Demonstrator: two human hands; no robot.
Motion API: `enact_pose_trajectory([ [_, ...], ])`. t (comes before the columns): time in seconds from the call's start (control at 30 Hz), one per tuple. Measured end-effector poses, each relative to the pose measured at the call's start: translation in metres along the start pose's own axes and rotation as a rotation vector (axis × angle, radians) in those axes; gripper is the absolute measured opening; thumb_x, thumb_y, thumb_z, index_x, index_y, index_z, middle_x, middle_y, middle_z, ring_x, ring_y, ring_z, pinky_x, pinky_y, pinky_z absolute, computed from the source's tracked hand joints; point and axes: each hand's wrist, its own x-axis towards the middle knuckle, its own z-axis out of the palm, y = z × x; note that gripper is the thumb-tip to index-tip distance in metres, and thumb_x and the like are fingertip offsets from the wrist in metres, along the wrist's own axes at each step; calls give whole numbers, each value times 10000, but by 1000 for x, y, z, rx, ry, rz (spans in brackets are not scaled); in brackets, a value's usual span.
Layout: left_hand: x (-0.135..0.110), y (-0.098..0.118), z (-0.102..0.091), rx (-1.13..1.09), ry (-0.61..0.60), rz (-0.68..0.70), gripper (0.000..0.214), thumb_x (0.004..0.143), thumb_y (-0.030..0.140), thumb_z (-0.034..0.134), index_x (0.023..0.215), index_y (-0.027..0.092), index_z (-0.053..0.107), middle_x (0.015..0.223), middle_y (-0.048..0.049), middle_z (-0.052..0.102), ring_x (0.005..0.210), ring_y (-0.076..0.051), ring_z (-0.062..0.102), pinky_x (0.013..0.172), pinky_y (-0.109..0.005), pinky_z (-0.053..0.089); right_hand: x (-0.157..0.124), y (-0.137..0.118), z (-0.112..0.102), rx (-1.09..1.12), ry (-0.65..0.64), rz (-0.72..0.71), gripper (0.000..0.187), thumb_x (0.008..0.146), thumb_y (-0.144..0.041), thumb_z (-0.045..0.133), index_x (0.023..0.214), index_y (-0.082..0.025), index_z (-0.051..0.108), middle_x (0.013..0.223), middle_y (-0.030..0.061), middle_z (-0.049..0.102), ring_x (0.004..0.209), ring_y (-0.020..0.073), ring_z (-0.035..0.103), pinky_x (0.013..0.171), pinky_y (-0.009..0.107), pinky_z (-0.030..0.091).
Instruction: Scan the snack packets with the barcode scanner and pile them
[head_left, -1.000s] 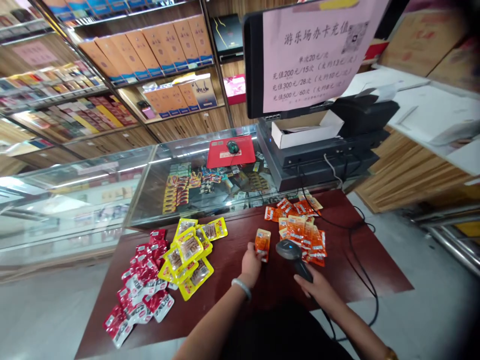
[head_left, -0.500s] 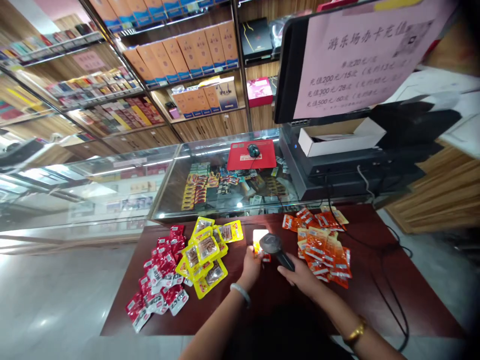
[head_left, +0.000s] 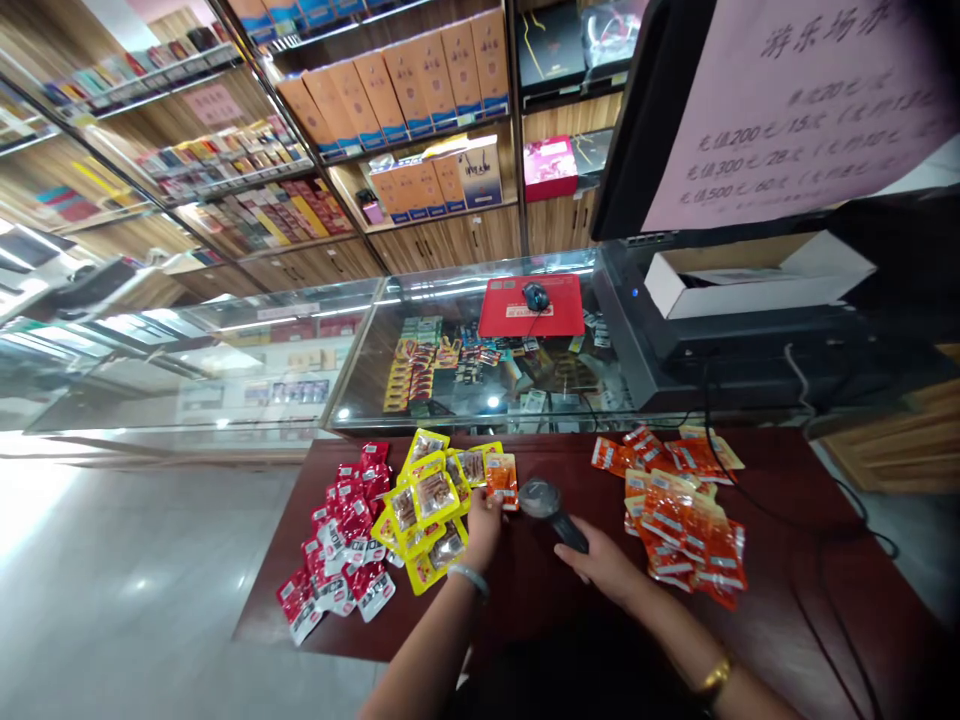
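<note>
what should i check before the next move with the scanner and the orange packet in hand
1. Orange packet held by the left hand: ok.
2. Scanner gripped in the right hand: ok, by its handle.
3. Scanner light on the orange packet: not ok, no bright glow shows there.
4. Orange packet clear of the yellow packets: not ok, it overlaps one in view; contact is unclear.
5. Loose orange packets apart from the yellow packets: ok, bare tabletop between.
6. Scan registered: cannot tell, no readout shows.

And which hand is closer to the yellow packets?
The left hand: it's right beside the yellow packets, holding an orange packet. The right hand is farther off to their right, holding a scanner.
</note>
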Motion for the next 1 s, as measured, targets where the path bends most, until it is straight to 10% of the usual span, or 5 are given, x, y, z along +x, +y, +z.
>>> enact_pose_trajectory([
  [0.27,-7,-6,-8,-76,66,-145,337,822,290,630,1048,187,404,680,19,611,489,-150,602,496,-268,449,1,-1,0,16,-9,-4,574,746,-473,676,1191,-132,553,550,-103,443,432,90,358,437,228,293],
  [0.43,-33,-13,2,212,119,109,268,765,240,654,883,213,415,745,17,553,656,-154,596,673,-309,492,-9,3,-16,47,84,0,474,752,-464,679,1116,-174,590,539,-107,425,423,91,362,433,229,302],
  [0.8,-18,102,169,706,-486,662,645,787,79,574,1406,217,456,1381,-174,479,1128,-238,599,963,-310,441,-44,41,-72,239,418,29,518,731,-581,670,1062,-201,544,466,-134,384,384,108,365,439,248,294],
  [1.0,-16,116,207,970,-502,701,653,726,112,692,1344,149,486,1313,-229,492,1075,-284,623,895,-339,471,-63,57,-91,310,475,2,438,753,-579,677,957,-217,541,483,-122,408,395,97,366,434,238,287],
])
